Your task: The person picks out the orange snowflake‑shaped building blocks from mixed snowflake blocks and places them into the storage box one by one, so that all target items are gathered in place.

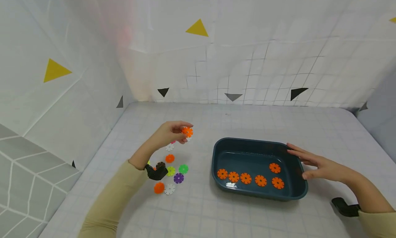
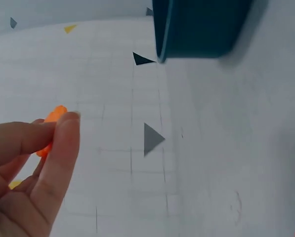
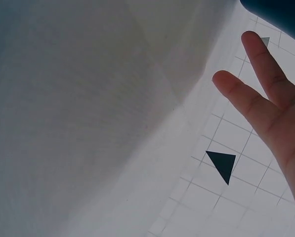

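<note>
My left hand (image 1: 171, 132) pinches an orange notched plastic disc (image 1: 187, 131) between thumb and fingers, raised over the table left of the basin. The left wrist view shows the disc (image 2: 55, 114) nearly edge-on, partly covered by the fingers. A dark teal basin (image 1: 241, 159) stands right of centre, with several orange notched discs (image 1: 245, 178) flat on its bottom. At the basin's right end is my right hand (image 1: 325, 167), its fingers extended and spread along the rim. In the right wrist view those fingers (image 3: 246, 98) look straight, holding nothing.
Loose discs lie on the table around my left forearm: orange (image 1: 169, 158), green (image 1: 183, 169), purple (image 1: 178, 178), white (image 1: 169, 189) and yellow (image 1: 171, 171) among them. A dark brown disc (image 1: 160, 164) sits beside the left wrist strap. White patterned sheets (image 1: 235, 66) rise behind and left.
</note>
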`<state>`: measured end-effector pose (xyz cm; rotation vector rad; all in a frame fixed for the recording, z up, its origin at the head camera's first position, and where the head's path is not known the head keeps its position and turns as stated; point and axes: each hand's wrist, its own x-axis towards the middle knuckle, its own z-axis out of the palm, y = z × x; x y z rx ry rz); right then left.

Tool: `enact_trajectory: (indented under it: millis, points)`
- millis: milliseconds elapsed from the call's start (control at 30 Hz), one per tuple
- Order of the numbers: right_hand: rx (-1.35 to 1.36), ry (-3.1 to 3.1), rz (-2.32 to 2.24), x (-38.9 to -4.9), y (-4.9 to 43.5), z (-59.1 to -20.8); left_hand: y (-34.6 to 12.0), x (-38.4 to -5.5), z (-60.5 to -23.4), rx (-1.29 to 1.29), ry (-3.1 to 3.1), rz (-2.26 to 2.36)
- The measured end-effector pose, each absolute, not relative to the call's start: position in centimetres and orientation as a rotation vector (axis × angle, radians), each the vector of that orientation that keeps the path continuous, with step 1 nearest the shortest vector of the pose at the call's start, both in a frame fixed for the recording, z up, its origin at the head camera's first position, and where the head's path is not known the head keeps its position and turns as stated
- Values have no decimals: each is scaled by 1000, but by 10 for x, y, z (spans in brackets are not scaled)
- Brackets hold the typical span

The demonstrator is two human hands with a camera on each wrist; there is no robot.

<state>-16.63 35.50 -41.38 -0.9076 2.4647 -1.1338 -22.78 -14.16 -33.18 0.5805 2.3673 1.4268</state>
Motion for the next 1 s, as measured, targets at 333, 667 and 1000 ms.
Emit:
enact_trajectory:
  millis: [333,667,1000]
  points:
    - [-915,2461,-1134,-166,355,-414,-94,-234,-320,678,2302,1414]
    - [-908,2465,-1137,-166,355,-413,-47,-236,-317,677,2231,1430]
    - [-939,2458,-1132,-167,355,-412,-1,-235,-323,758,2053,1440]
